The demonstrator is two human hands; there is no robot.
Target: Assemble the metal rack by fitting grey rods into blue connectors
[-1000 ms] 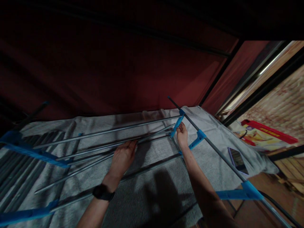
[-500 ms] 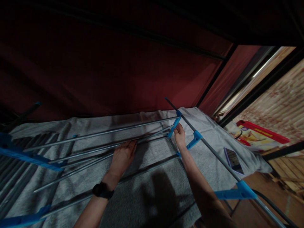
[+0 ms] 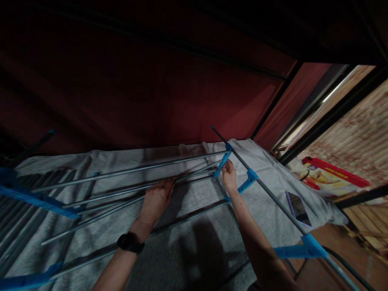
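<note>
My left hand point(image 3: 158, 197), with a dark watch on its wrist, is closed around a thin metal rod point(image 3: 100, 219). The rod's near-left end is loose, past the left blue bracket point(image 3: 39, 199), and its other end runs toward a small blue plastic bracket point(image 3: 223, 161). My right hand point(image 3: 229, 176) pinches that bracket beside the rod ends; its fingertips are partly hidden. Other rods point(image 3: 130, 169) span between the two brackets. They belong to a metal-tube frame with blue joints, like a drying rack, above a grey cloth point(image 3: 145, 155).
Several grey tubes point(image 3: 26, 220) lie side by side at the left. A phone point(image 3: 298, 208) rests on the cloth at the right. Beyond it are a red and yellow box point(image 3: 330, 173) and a wooden pallet point(image 3: 368, 222). A dark red panel point(image 3: 169, 109) stands behind.
Both hands keep almost the same place and grip. The loose end of the rod has shifted very slightly left, and the view has moved a little.
</note>
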